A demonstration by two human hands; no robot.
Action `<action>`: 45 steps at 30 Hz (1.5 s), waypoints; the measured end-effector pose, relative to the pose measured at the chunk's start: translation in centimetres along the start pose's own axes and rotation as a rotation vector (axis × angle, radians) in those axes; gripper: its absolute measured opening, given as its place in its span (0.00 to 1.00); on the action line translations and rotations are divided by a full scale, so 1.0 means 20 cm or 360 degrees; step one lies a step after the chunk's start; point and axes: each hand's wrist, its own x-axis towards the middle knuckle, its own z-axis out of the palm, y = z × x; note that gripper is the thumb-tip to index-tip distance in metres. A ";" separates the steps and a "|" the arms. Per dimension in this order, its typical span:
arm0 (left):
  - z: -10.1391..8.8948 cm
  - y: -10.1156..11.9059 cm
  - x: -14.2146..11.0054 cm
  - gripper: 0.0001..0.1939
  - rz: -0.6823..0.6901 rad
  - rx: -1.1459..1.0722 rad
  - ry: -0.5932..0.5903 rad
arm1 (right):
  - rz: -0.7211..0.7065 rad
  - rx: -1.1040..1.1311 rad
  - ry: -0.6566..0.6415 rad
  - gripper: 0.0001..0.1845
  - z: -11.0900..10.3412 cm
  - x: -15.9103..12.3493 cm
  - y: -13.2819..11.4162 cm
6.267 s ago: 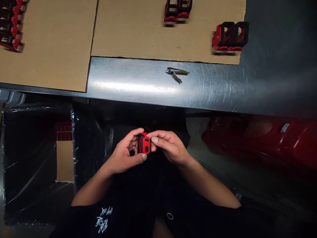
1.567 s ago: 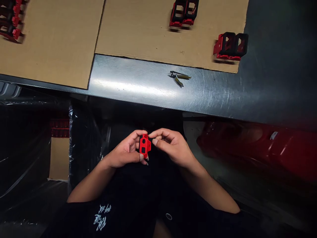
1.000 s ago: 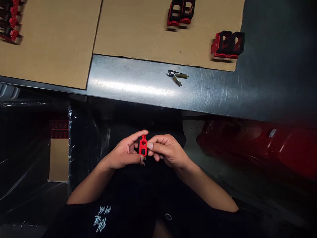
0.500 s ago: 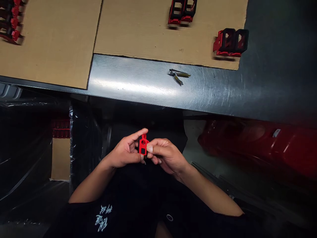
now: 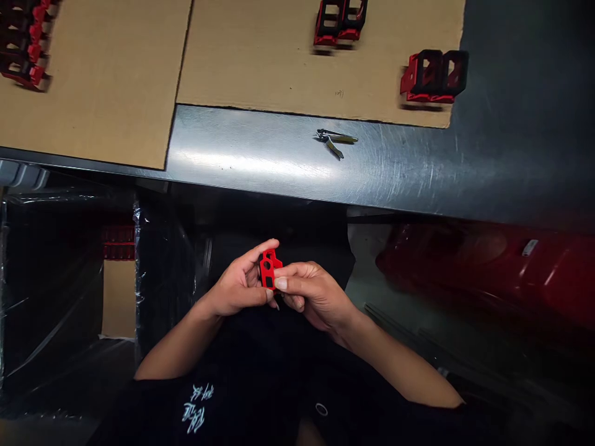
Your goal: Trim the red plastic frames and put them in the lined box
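Observation:
Below the table edge, over my lap, both hands pinch a small red plastic part point(image 5: 268, 269) with two square holes. My left hand point(image 5: 239, 285) grips it from the left, index finger over its top and thumb under it. My right hand point(image 5: 309, 294) is curled, its thumb pressing the part's right side. Any black piece behind the red part is hidden.
A metal table point(image 5: 260, 155) carries two cardboard sheets point(image 5: 102, 80). On them stand red-and-black assembled parts point(image 5: 434, 75), another pair point(image 5: 339, 21) and a row at far left point(image 5: 23, 49). A small metal clip tool point(image 5: 335, 139) lies on the steel. Plastic-lined bin point(image 5: 69, 279) at left, red sack point(image 5: 493, 272) at right.
Over the last seconds the part turned in my fingers, its flat red face now toward me. My right hand slid lower and closed tighter on it. The camera drifted slightly.

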 end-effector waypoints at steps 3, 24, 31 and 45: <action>0.00 0.00 0.00 0.47 -0.0012 0.0025 0.0006 | -0.0004 0.0024 0.0013 0.10 0.00 0.00 0.00; -0.01 -0.01 0.04 0.43 0.0110 -0.0039 0.0034 | -0.0844 -0.1315 0.0301 0.14 0.02 -0.08 -0.05; -0.02 0.01 0.03 0.42 0.0093 -0.0099 -0.0142 | -0.1158 -0.1410 0.0302 0.19 -0.02 -0.05 -0.06; 0.01 0.02 0.02 0.42 0.0033 -0.0078 0.0103 | -0.1653 -0.1698 0.0201 0.21 -0.05 -0.02 -0.04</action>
